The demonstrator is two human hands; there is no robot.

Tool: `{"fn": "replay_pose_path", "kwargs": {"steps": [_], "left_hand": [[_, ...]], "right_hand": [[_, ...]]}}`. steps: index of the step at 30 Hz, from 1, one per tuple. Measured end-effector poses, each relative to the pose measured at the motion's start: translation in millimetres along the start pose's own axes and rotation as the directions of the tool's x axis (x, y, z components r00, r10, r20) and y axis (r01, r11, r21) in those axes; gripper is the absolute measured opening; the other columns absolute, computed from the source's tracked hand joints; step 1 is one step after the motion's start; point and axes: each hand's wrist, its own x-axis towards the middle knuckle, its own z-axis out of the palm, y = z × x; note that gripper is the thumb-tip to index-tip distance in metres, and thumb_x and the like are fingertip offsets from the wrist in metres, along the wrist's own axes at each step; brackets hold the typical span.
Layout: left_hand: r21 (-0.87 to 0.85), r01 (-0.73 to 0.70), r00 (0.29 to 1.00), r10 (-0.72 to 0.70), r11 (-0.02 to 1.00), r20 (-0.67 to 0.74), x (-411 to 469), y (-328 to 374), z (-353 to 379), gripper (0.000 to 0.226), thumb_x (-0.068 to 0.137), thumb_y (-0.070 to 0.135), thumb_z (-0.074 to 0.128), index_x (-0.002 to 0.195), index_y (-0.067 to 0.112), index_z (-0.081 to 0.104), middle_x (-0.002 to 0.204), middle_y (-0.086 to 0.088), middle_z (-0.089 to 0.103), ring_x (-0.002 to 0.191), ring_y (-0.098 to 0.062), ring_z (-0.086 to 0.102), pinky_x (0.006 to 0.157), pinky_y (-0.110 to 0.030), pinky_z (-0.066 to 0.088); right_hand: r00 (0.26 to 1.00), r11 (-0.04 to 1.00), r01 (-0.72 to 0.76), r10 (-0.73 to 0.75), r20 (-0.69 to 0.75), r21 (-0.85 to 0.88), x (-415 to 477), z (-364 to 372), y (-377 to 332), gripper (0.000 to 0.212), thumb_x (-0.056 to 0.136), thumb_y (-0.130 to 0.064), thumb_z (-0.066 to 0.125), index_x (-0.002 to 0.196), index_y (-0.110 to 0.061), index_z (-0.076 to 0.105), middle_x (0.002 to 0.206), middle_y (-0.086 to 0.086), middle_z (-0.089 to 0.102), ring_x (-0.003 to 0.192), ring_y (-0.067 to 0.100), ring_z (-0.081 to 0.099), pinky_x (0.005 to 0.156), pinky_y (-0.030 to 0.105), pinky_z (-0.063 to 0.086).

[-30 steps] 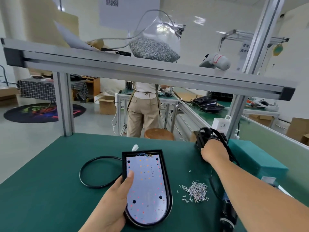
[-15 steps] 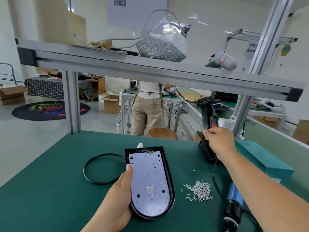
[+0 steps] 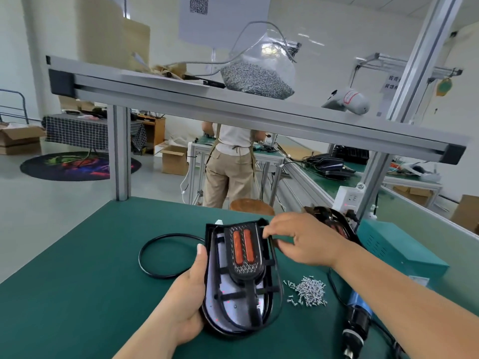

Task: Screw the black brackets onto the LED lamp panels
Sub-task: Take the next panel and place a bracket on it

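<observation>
Here left hand (image 3: 186, 301) clasps lamp panel (image 3: 228, 308), right hand (image 3: 303, 242) apparently pinching the black bracket (image 3: 245, 269).

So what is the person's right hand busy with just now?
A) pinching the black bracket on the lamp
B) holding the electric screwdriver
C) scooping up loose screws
A: the right hand pinches the top corner of the black bracket lying on the lamp panel that the left hand grips; the screwdriver lies alone on the mat.

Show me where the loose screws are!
In the head view, the screws lie piled on the green table, right of the lamp, near the screwdriver.
</observation>
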Motion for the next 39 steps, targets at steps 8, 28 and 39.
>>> {"fn": "replay_pose_path", "kwargs": {"steps": [8,28,39], "left_hand": [[-0.070,-0.016,0.998,0.021,0.997,0.067,-2.0,1.8,-0.4,0.073,0.084,0.064,0.049,0.132,0.010,0.061,0.124,-0.019,0.068,0.114,-0.036,0.066,0.102,-0.052,0.047],[-0.100,-0.126,0.988,0.133,0.987,0.077,-4.8,-4.6,-4.3,0.050,0.070,0.011,0.074,0.119,0.008,0.064,0.112,-0.022,0.072,0.099,-0.040,0.072,0.077,-0.049,0.059],[-0.050,-0.127,0.991,0.129,0.991,0.046,-6.1,-3.8,-1.2,0.047,0.075,0.024,0.074,0.117,0.003,0.068,0.111,-0.028,0.071,0.097,-0.046,0.070,0.078,-0.056,0.059]], "right_hand": [[0.998,1.000,-0.022,0.022,-0.061,0.001,12.9,22.1,-15.0,0.031,0.093,0.000,0.054,0.115,-0.009,0.073,0.102,0.011,0.070,0.102,0.025,0.060,0.093,0.034,0.043],[0.573,0.136,-0.346,0.814,0.094,0.928,-5.1,76.7,-79.0,0.061,0.085,-0.041,0.073,0.139,-0.018,0.055,0.128,-0.006,0.060,0.101,0.008,0.062,0.095,0.027,0.044],[0.725,-0.106,-0.104,0.672,0.149,0.989,-17.9,110.7,-98.1,0.023,0.091,-0.017,0.068,0.111,-0.006,0.071,0.104,0.012,0.077,0.099,0.026,0.073,0.079,0.028,0.058]]}}
